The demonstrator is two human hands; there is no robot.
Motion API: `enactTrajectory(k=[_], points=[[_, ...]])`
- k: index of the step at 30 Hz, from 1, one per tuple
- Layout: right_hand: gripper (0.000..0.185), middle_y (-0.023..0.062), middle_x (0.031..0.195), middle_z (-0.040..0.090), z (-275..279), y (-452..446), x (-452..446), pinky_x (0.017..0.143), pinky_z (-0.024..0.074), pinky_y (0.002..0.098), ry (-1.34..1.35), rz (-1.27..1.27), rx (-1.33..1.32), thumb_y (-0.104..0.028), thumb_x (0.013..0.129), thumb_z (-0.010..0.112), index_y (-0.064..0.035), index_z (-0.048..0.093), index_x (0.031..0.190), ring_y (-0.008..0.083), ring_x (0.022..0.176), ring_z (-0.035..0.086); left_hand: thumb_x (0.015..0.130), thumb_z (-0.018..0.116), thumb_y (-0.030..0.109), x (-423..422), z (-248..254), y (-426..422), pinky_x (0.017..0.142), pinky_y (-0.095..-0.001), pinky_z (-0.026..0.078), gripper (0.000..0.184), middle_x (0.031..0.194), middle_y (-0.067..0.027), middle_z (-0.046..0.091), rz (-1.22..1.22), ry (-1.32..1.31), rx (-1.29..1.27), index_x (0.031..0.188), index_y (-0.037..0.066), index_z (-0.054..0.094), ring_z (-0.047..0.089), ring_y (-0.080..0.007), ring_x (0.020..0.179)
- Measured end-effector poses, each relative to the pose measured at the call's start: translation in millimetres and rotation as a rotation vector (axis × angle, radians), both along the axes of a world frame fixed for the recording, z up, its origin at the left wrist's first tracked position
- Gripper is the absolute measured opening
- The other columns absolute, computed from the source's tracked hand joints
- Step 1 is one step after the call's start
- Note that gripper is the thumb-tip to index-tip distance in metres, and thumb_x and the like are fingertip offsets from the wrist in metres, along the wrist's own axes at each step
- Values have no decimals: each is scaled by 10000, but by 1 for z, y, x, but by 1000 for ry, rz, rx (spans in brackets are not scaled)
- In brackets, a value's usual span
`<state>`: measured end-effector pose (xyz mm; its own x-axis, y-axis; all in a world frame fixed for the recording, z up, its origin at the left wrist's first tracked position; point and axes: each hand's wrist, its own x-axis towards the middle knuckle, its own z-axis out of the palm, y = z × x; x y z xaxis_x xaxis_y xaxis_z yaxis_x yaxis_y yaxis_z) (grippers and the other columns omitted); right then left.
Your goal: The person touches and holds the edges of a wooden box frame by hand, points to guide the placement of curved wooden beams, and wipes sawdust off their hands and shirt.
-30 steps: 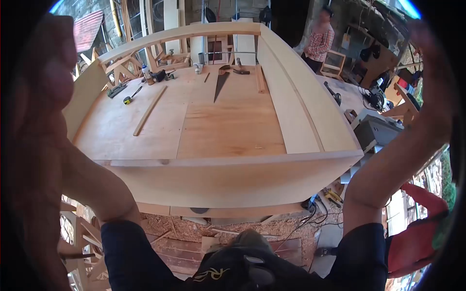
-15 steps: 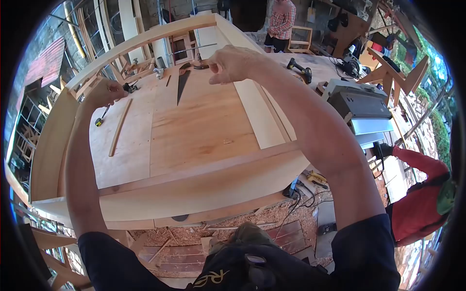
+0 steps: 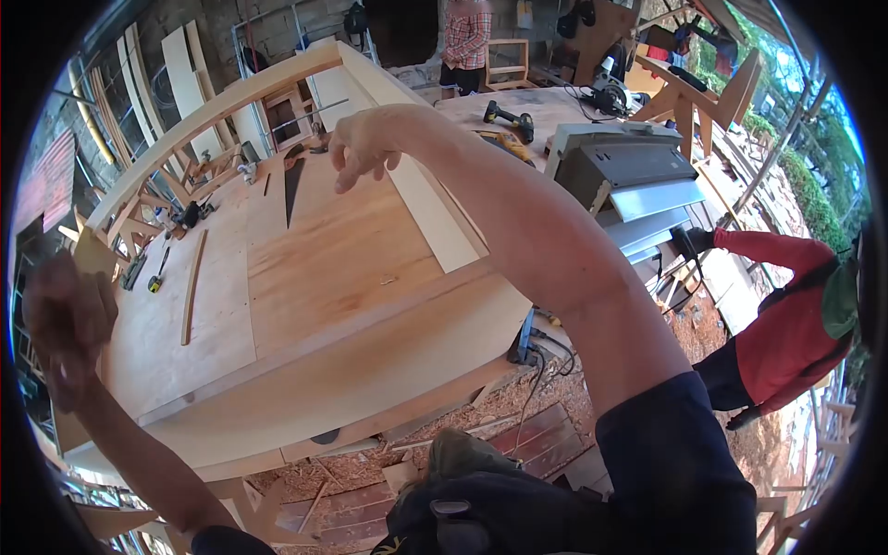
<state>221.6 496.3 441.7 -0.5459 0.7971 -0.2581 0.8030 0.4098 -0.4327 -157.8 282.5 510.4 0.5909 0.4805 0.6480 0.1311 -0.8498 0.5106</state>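
My right hand hangs over the far right part of a large wooden frame, its fingers drooping, apart and holding nothing visible. My left hand is raised at the frame's left end; motion smears its fingers. Inside the frame, on the wooden tabletop, a handsaw lies to the left of my right hand. A thin wood strip lies between the saw and my left hand. Near that strip is a yellow-and-black tape measure.
A cordless drill and a circular saw lie on the table behind. At right stands a grey machine, with a person in red beside it. Another person in a checkered shirt stands at the back. Wood shavings cover the floor.
My left hand has moved left and toward me, off the frame's far left area. My view has turned right, so the frame and tools appear further left. My right hand's fingers have loosened downward.
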Motion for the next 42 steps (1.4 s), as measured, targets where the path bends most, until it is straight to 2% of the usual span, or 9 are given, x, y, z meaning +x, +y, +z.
enactTrajectory(k=[5, 11, 21, 26, 29, 33, 35, 39, 42], points=[[676, 190, 1208, 672, 4, 3, 3, 846, 598, 418, 2, -5, -37, -453, 803, 823, -26, 597, 1275, 307, 1052, 712, 875, 756, 180, 63, -1, -88, 491, -283, 530, 157, 732, -98, 713, -736, -15, 47, 756, 109, 683, 652, -132, 543], [834, 209, 1202, 670, 3, -8, 4, 793, 614, 386, 44, -57, -62, -645, 751, 782, -5, 610, 1258, 299, 1023, 719, 926, 703, 104, 118, -23, -138, 440, -291, 385, 617, 763, -60, 645, -618, -176, 179, 1368, 511, 566, 504, -134, 529], [1256, 274, 1341, 564, -7, 13, 18, 832, 622, 414, 438, -233, 115, -724, 747, 735, 114, 212, 1523, 326, 1093, 674, 822, 812, 145, 102, -7, -167, 460, -287, 378, 645, 778, -11, 651, -416, 91, 71, 1319, 492, 592, 515, -139, 534], [1140, 293, 1461, 403, 0, 31, 20, 975, 557, 422, 1044, -325, 196, -617, 803, 760, 97, 230, 1517, 342, 1267, 556, 805, 825, 134, 105, 0, -151, 496, -294, 404, 614, 818, -21, 665, -538, 12, 206, 1268, 492, 636, 561, -162, 617], [1021, 258, 1476, 398, 5, 17, 19, 1036, 505, 428, 1339, -361, 417, -511, 834, 787, 3, 256, 1538, 348, 1280, 550, 823, 827, 153, 101, 13, -140, 507, -318, 422, 409, 845, -64, 669, -657, 227, 13, 1195, 292, 730, 585, -173, 668], [644, 169, 1156, 630, 11, 6, 24, 832, 565, 336, 1070, -69, 22, -465, 875, 765, -9, 575, 1287, 236, 976, 701, 725, 878, 199, 78, 30, -91, 538, -244, 482, 280, 912, -83, 757, -194, 221, 246, 880, 6, 748, 627, -108, 518], [462, 96, 873, 712, 10, 0, 14, 692, 567, 288, 550, -103, 127, -437, 889, 757, -5, 720, 1050, 168, 764, 737, 775, 813, 121, 60, 36, -64, 550, -237, 423, 197, 772, -29, 638, 348, 313, 269, 915, 14, 723, 531, -77, 551], [374, 19, 534, 591, 9, -1, 22, 533, 464, 246, 379, -96, 296, -378, 875, 760, -29, 710, 747, 102, 532, 654, 774, 768, 30, 28, 49, 11, 578, -216, 348, 214, 614, 53, 471, 1143, 642, 166, 964, 35, 669, 372, -48, 595], [282, 45, 582, 619, 5, 19, 32, 543, 477, 279, 373, -167, 514, -306, 861, 748, -33, 717, 797, 126, 565, 661, 764, 773, 46, 7, 42, 49, 606, -225, 351, 363, 779, 24, 526, 989, 510, 170, 1108, 46, 656, 348, -73, 632]])
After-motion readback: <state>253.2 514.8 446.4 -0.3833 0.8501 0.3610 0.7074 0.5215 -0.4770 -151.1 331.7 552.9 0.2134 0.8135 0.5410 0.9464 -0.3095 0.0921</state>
